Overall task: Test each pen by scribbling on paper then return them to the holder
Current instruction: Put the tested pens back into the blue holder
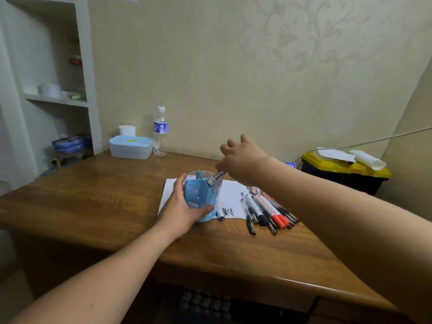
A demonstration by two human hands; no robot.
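Observation:
A blue pen holder (pixel 201 195) with inner dividers stands on the wooden table, partly on a white sheet of paper (pixel 230 197) marked with scribbles. My left hand (pixel 181 211) grips the holder's near side. My right hand (pixel 240 160) holds a white marker (pixel 217 178) tilted over the holder's right rim, its lower end at the opening. Several pens and markers (pixel 266 211), some with orange caps, lie in a loose pile on the paper's right part and the table. One dark pen (pixel 220 215) lies just right of the holder's base.
A clear lidded box (pixel 131 147), a water bottle (pixel 160 132) and a white roll (pixel 127 130) stand at the table's far edge by the wall. A black bin with a yellow lid (pixel 343 170) sits to the right. Shelves (pixel 56 99) stand at left.

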